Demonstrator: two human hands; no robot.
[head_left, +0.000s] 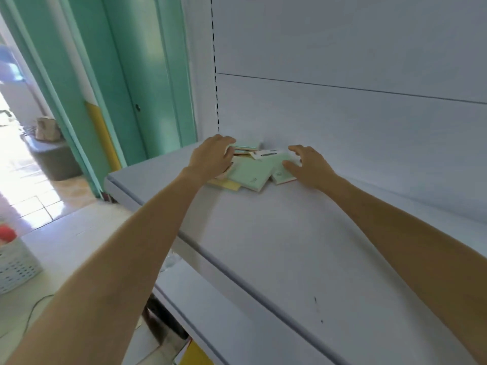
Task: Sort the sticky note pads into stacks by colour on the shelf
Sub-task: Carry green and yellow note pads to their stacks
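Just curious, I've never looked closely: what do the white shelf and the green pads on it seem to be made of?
The shelf looks like painted sheet metal, white with a dull sheen: it has a thin rolled front edge and a slotted upright behind. The green pads look like matte pastel paper. A pale layered edge shows on the biggest one, though blur leaves it uncertain.

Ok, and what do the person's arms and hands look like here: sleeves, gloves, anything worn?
Nothing worn shows. The left hand and right hand have no gloves, and no ring, watch or bracelet is visible. The left forearm and right forearm are bare to the frame's edge, with no sleeve in view.
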